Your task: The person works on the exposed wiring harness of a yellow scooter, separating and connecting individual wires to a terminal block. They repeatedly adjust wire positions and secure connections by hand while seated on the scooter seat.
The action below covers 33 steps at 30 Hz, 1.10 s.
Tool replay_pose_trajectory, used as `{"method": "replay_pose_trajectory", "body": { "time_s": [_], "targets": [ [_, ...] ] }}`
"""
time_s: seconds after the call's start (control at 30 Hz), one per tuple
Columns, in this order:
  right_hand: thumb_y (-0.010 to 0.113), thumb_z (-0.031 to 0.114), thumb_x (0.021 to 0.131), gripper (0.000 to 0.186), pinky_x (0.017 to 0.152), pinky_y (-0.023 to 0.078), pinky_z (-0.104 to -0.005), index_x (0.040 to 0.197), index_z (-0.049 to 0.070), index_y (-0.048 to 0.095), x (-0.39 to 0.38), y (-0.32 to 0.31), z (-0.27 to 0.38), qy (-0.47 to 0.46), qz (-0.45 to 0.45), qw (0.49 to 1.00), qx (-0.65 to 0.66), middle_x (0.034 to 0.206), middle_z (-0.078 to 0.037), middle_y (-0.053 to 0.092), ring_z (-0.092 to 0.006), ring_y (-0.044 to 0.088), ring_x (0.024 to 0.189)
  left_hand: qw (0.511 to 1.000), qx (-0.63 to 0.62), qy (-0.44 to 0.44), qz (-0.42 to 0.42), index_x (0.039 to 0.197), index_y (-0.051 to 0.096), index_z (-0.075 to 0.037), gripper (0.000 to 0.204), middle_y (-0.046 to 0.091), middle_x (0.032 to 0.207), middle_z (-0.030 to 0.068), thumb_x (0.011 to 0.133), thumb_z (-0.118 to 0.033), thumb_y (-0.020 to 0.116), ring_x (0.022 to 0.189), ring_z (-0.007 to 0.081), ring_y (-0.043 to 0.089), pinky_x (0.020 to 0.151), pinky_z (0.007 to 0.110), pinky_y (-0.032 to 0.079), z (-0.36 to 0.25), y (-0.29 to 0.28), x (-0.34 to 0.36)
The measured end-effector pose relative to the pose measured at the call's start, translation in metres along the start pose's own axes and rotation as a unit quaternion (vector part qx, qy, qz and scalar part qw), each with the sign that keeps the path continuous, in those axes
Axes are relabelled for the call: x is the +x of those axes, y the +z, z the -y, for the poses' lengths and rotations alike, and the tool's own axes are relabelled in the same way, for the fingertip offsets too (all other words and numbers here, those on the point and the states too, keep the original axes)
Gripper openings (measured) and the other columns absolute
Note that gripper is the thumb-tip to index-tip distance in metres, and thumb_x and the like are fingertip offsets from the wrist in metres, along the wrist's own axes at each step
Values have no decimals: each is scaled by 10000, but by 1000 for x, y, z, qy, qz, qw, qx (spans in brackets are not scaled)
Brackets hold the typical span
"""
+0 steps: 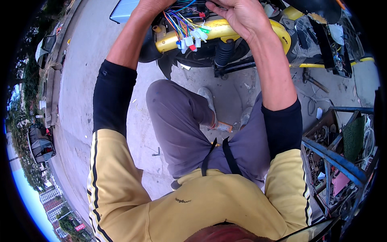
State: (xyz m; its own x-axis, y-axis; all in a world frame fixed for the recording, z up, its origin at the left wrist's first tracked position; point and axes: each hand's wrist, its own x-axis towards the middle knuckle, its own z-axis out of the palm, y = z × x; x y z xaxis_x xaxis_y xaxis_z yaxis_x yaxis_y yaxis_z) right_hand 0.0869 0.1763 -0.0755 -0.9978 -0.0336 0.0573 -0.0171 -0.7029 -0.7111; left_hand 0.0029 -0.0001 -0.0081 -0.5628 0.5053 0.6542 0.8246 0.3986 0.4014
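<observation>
My left hand [156, 5] is at the upper edge, beside a bundle of coloured wires [177, 22]; its fingers are cut off by the picture's edge. White, green and red plug connectors [190, 40] end the wires and hang over a curved yellow frame tube [238, 30]. To the right of the bundle, my right hand [244, 18] reaches over the tube. Its thumb is stretched leftward near a black part [197, 9], apart from the other fingers, whose ends are out of the picture. A silver-blue finned box [122, 11] lies left of my left wrist.
Below the tube stands a black shock absorber [224, 53]. A hammer [314, 80] lies on the concrete at right, above a blue metal rack [334, 155] full of scrap. An orange-and-white piece [224, 127] lies between my feet. Parked vehicles [40, 143] stand far left.
</observation>
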Motion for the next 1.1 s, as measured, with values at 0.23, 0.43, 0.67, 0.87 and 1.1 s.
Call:
{"method": "replay_pose_trajectory", "body": {
  "time_s": [0.23,0.43,0.67,0.87,1.1],
  "targets": [
    [534,-55,1010,277,956,568,-388,1265,16,617,-4,2,3,-15,-16,1000,-6,1214,-89,708,-201,689,1078,1000,-14,-23,-5,940,734,-1,58,678,761,27,895,-35,738,702,85,558,647,279,479,-5,1,-2],
    [540,-65,997,279,934,578,-384,1255,9,617,-1,1,1,-22,-8,1000,-9,1209,-100,707,-202,691,1070,1000,15,-4,-14,972,748,-1,88,693,774,40,891,-36,744,710,96,568,659,282,485,-5,1,-1],
    [549,-62,998,272,937,573,-384,1248,16,622,-1,-1,-1,-27,8,1000,2,1187,-90,709,-195,690,1049,1000,10,14,-11,991,750,0,95,709,807,53,901,-32,742,718,105,578,669,287,496,-6,-1,-2],
    [555,-62,998,279,945,567,-389,1253,25,623,-3,0,2,-19,-3,1000,-7,1174,-80,708,-193,688,1040,1000,-15,-3,-13,992,741,2,102,710,809,59,900,-36,720,724,107,590,672,288,500,-8,-1,-2],
    [554,-57,1004,292,954,561,-391,1275,33,617,-3,0,2,-15,0,1000,-6,1201,-82,708,-194,687,1055,1000,-9,-1,-19,962,709,22,119,688,767,69,910,-82,685,716,116,601,674,294,506,-9,-2,-1]
  ]
}}
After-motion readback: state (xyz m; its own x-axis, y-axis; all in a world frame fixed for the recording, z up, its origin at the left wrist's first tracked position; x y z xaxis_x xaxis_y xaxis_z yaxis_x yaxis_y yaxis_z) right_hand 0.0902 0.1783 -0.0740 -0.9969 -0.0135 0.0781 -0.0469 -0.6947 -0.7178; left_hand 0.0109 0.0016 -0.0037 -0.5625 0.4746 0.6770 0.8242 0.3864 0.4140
